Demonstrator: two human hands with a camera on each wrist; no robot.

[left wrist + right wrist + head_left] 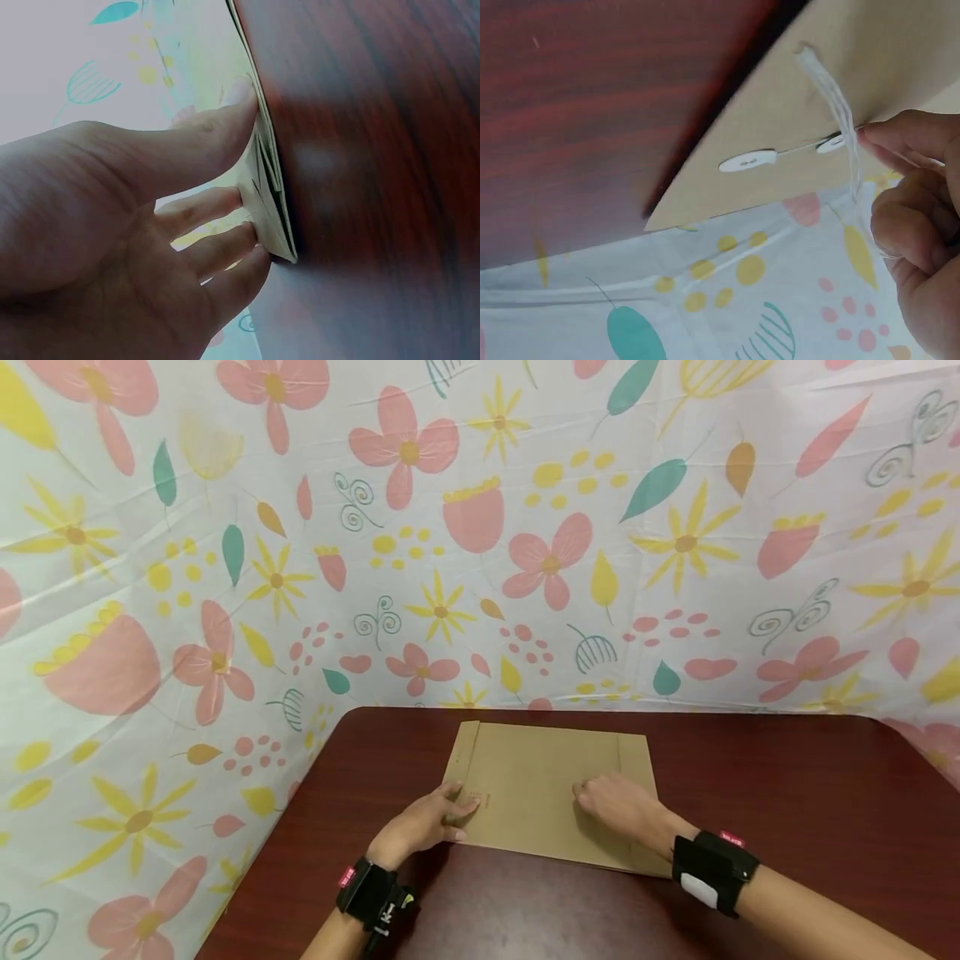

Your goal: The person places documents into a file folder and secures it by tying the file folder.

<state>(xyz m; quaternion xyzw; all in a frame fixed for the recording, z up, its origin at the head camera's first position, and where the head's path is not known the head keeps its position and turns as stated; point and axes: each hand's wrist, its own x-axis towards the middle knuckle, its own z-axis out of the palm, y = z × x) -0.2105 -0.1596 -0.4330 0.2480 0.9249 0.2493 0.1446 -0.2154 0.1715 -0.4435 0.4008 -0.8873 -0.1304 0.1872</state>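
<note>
My left hand (pixel 420 825) presses flat on the envelope (pixel 540 777). My right hand (pixel 919 202) pinches its string (pixel 832 97). Pull hard and it might snap.

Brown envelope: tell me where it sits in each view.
Head: the brown envelope lies flat mid-table, under both hands.
Left wrist: only its edge shows, centre, against the fingertips.
Right wrist: upper right, with its string and white buttons.
Shared landmark: the dark red table.

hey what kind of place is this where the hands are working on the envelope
Probably a makeshift recording desk, not a real office: a dark wooden table screened by a floral cloth backdrop, bearing only a brown string-tie envelope.
</note>
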